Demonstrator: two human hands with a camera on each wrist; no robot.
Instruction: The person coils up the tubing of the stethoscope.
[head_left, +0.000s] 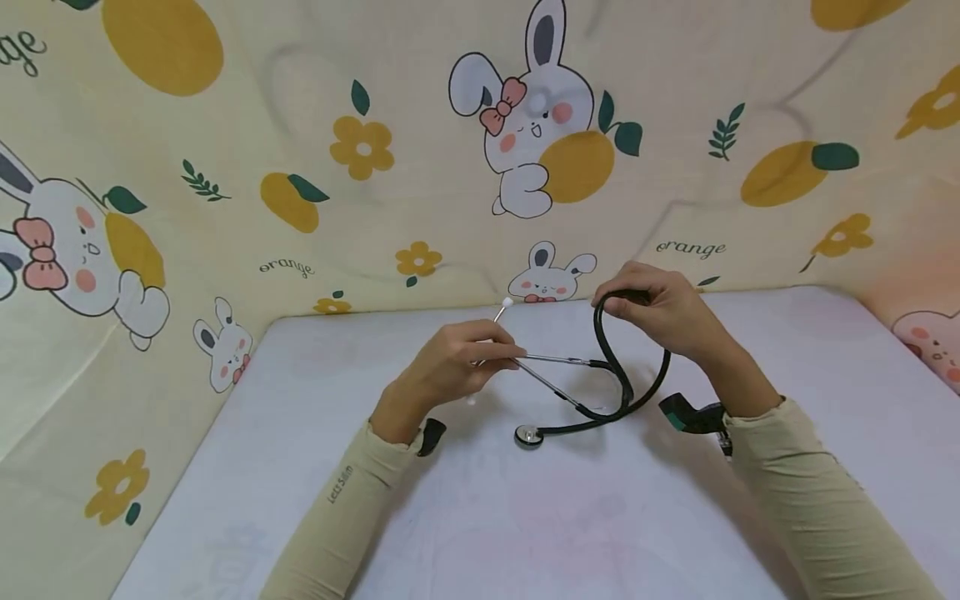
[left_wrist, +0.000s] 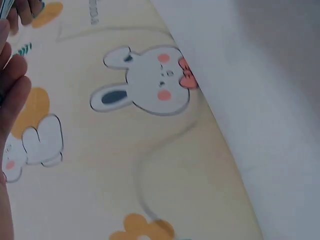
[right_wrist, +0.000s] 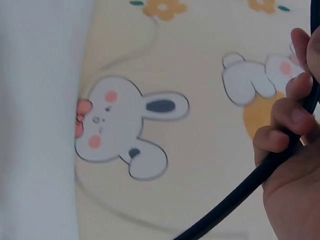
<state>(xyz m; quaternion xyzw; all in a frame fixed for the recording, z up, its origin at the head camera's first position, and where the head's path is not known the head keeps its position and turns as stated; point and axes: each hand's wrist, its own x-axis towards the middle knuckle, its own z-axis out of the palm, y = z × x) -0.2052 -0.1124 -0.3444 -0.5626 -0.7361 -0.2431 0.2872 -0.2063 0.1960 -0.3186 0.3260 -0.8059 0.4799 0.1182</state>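
Note:
Both hands hold a stethoscope over the white table. My left hand [head_left: 468, 360] pinches its metal ear tubes [head_left: 553, 359] close to the white ear tips [head_left: 507, 302]. To the right, my right hand [head_left: 667, 310] grips a bend of the black tubing [head_left: 606, 333], which loops down below it. In the right wrist view the fingers [right_wrist: 287, 117] curl round the black tube [right_wrist: 225, 205]. The round chest piece [head_left: 528, 436] hangs or lies low at the tubing's left end. Only some fingers [left_wrist: 15, 82] of the left hand show in the left wrist view.
A white-covered table [head_left: 480, 517] spreads beneath the hands. Behind and to the left rises a cream cloth [head_left: 435, 175] printed with rabbits, oranges and flowers. Black wrist straps [head_left: 693, 415] show at the sleeve cuffs.

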